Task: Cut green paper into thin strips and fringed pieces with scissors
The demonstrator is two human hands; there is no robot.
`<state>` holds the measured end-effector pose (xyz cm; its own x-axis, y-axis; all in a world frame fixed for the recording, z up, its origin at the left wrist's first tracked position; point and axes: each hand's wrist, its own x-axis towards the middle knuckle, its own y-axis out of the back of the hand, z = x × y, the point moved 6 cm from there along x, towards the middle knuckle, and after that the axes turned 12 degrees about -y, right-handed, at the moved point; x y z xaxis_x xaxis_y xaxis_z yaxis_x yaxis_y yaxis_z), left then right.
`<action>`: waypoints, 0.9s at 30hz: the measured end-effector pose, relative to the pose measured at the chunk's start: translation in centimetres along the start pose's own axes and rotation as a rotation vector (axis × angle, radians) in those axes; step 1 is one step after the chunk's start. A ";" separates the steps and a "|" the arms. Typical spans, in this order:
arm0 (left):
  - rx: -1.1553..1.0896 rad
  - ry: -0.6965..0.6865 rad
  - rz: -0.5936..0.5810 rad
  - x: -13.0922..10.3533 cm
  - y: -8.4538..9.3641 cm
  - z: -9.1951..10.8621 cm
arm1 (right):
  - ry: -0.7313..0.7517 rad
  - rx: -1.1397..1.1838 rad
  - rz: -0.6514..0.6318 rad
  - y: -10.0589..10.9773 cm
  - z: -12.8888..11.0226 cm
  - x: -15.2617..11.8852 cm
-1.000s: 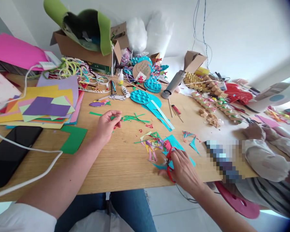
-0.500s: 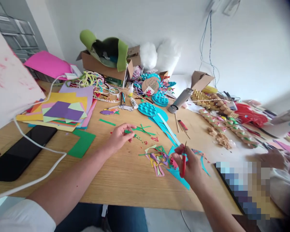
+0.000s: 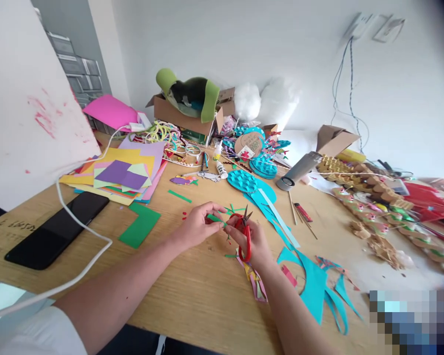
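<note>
Pixelated patch (image 3: 414,320) — bottom right — hides the table's corner.

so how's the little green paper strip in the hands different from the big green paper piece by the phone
The thin green paper strip is narrow and pinched in the left hand beside the red scissors held by the right hand. The L-shaped green paper piece is broad and lies flat, untouched. Both are green.

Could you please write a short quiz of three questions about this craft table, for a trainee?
1. True or false: the right hand holds red scissors.
2. What does the left hand pinch? A) glue bottle B) green paper strip C) phone
3. What lies on the table beside the white cable, far left?

Key: 1 true. 2 B, the green paper strip. 3 the black phone.
</note>
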<state>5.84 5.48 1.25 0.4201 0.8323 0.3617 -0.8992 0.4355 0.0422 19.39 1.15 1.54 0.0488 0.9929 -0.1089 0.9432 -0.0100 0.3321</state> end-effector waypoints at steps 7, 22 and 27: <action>-0.328 0.142 0.165 0.0 0.6 -0.8 | 0.096 -0.049 0.078 0.8 0.0 0.2; -0.635 0.286 0.166 -0.5 -0.2 -1.4 | -0.245 -0.067 -0.367 -2.1 3.3 -1.1; -0.482 0.250 0.208 -0.6 -0.2 -1.3 | -0.260 -0.080 -0.353 -2.0 3.4 -1.1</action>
<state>5.88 5.36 -0.21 0.3098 0.9471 0.0839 -0.8330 0.3129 -0.4564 18.60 -0.29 -2.15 -0.1812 0.8707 -0.4571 0.8889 0.3438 0.3026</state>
